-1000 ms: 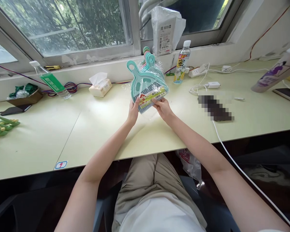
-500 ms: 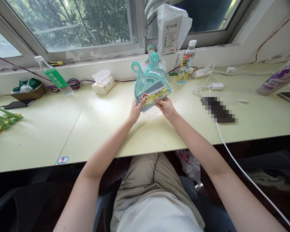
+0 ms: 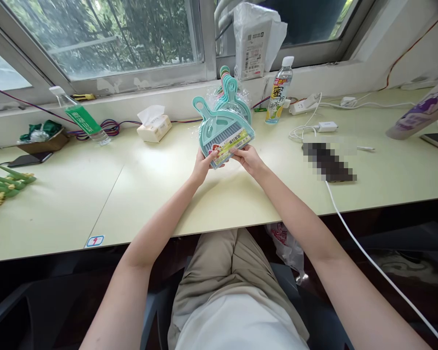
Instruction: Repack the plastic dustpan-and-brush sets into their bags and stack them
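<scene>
Between both hands a mint-green dustpan and brush set (image 3: 219, 127) in clear plastic wrap is held up, tilted, its handle loop toward the upper left. A yellow label runs along its lower edge. My left hand (image 3: 203, 164) grips the lower left corner, thumb on the front. My right hand (image 3: 248, 159) pinches the lower right edge, thumb over the label. Right behind it stands a stack of similar wrapped dustpans (image 3: 233, 99), mostly mint with pink and green handle loops showing; the held set partly hides them.
On the pale table (image 3: 146, 194) stand a tissue pack (image 3: 154, 127), a green-label bottle (image 3: 82, 119) and a yellow-label bottle (image 3: 278, 95). To the right lie a white charger (image 3: 327, 127), a pixelated dark object (image 3: 328, 163) and a trailing white cable (image 3: 365, 251). Green-yellow items (image 3: 7, 187) lie far left.
The held dustpan set has shifted slightly left in view, along with both hands. The whole view has also moved a little. Both hands keep their hold.
</scene>
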`<state>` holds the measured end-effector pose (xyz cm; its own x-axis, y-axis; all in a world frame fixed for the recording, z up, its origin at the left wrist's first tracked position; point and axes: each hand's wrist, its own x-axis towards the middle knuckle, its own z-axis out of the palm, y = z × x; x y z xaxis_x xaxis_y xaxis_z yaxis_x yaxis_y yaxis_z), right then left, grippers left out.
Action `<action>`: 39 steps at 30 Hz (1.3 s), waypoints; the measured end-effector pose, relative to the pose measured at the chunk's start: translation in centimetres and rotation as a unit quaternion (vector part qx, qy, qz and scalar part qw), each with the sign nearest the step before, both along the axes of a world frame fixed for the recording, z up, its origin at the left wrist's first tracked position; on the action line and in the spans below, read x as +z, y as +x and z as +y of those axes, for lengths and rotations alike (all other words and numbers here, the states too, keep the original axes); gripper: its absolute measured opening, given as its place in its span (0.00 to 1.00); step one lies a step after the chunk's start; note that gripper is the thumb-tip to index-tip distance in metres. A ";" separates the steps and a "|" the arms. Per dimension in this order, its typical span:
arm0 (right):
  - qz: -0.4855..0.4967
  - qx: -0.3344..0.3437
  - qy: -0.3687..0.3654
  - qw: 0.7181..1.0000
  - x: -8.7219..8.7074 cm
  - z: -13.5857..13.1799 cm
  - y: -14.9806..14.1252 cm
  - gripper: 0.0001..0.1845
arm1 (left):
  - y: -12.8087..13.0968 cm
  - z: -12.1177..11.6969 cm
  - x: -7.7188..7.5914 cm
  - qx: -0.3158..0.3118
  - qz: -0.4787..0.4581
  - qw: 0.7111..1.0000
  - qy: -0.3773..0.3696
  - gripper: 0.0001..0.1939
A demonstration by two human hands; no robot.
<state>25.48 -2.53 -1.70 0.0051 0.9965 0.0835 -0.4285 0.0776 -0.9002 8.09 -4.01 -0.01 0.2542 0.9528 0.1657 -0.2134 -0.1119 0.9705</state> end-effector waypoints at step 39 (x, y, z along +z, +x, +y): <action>-0.394 -0.297 0.227 0.839 1.4 -0.7 2.0 0.10 | -4.6 3.4 0.0 -0.024 -0.018 0.980 -0.198 0.18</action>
<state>27.52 -3.23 -0.35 0.2540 0.7019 0.6655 0.5224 0.4794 -0.7051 3.51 -0.65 -0.03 0.3009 0.9316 -0.2039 -0.2443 0.2820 0.9278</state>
